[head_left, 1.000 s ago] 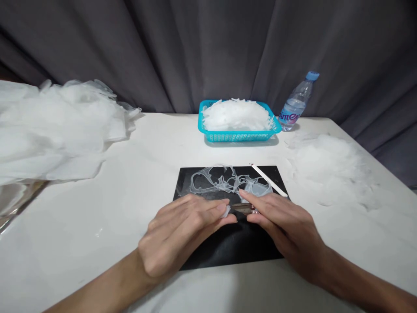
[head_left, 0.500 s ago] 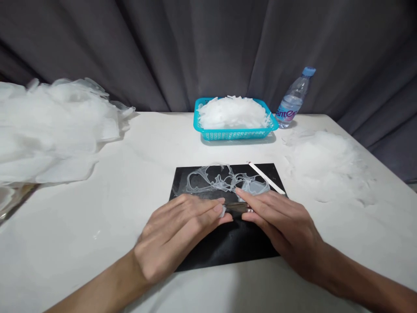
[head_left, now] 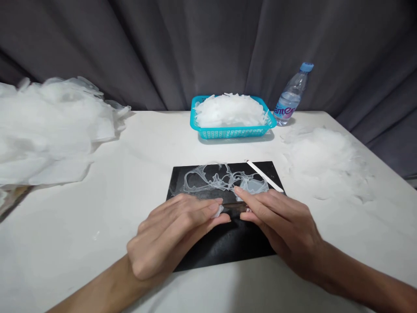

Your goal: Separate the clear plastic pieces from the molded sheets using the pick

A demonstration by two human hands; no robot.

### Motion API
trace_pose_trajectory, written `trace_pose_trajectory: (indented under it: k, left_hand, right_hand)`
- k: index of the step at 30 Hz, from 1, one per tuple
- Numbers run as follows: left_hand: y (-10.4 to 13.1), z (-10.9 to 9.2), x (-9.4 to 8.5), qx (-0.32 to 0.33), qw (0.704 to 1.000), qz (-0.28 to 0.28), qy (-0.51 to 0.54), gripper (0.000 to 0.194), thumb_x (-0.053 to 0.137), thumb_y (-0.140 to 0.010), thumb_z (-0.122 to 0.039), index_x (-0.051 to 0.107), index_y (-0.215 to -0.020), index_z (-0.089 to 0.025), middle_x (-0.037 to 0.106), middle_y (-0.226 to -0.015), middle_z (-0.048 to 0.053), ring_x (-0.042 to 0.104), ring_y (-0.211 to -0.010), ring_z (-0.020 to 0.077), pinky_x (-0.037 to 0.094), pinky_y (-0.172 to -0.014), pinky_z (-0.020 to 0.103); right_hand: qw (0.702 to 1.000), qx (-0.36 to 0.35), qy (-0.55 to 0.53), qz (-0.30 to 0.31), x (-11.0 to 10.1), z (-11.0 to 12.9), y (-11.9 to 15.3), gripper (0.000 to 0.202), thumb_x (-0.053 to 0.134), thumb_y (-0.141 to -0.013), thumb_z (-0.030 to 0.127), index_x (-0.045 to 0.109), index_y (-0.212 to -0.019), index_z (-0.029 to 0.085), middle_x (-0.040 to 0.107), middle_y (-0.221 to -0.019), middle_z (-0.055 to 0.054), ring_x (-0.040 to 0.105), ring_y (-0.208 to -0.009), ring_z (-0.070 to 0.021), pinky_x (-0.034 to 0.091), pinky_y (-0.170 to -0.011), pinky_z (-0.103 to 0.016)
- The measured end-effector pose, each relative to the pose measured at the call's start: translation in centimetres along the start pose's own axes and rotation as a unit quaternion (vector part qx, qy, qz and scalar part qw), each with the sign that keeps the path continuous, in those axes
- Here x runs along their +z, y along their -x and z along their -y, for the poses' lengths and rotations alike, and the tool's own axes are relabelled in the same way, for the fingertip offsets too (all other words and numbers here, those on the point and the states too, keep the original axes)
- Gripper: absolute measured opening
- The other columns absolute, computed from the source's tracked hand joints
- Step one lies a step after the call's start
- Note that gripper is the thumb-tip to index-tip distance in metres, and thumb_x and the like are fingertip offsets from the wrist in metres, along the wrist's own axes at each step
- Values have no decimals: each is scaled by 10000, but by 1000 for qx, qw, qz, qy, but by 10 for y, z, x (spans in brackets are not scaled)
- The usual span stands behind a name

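Over the black mat (head_left: 228, 248), my left hand (head_left: 176, 226) pinches a small whitish translucent piece (head_left: 217, 211) between thumb and fingers. My right hand (head_left: 280, 221) is closed on a thin dark strip (head_left: 235, 206) that spans the gap between both hands; a pinkish bit shows at its fingertips. The far part of the strip is hidden by my fingers. Just beyond the hands lies a tangle of clear, thin film scraps (head_left: 215, 180), with a pale translucent piece (head_left: 254, 186) at its right.
A turquoise basket (head_left: 234, 132) heaped with white pieces stands at the back beside a water bottle (head_left: 289, 98). White translucent sheets (head_left: 48, 130) pile up at left, a pale scrap heap (head_left: 325, 161) at right. A white stick (head_left: 264, 176) crosses the mat's far right corner.
My left hand has shifted slightly left and tilted, and the whitish piece has moved with it. The whole view has shifted a little.
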State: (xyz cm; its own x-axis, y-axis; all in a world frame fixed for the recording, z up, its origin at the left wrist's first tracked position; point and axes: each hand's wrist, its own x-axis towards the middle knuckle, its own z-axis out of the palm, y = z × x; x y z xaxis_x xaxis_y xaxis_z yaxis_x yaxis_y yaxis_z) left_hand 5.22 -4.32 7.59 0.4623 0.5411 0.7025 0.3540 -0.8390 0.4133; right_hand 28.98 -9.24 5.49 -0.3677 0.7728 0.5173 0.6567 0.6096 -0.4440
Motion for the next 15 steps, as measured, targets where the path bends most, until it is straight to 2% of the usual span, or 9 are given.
trace_pose_trajectory:
  k: [4, 8, 15]
  left_hand:
    - [2, -4, -1, -16, 1000, 8, 2, 206, 808, -888, -135, 737, -1072, -195, 822, -867, 18, 796, -706, 184, 669, -597, 264]
    - [5, -7, -3, -51, 999, 13, 1, 234, 811, -895, -173, 739, -1106, -242, 820, -890, -3, 789, -682, 181, 676, -583, 281]
    - [2, -7, 0, -88, 996, 24, 10, 119, 789, -927, -257, 737, -1027, -296, 816, -838, -44, 790, -660, 185, 689, -583, 295]
  right_hand:
    - [1000, -3, 4, 0, 0, 0, 1, 553, 565, -1056, 141, 429, -1587, 211, 772, -1134, -58, 706, -941, -182, 564, -837, -325]
    - [1000, -12, 17, -7, -1, 1, 0, 572, 565, -1056, 135, 404, -1600, 200, 775, -1108, -60, 706, -926, -182, 562, -823, -325]
    - [1000, -19, 16, -5, -2, 1, -1, 557, 571, -1047, 119, 427, -1583, 174, 772, -1093, -58, 702, -916, -176, 554, -830, -314]
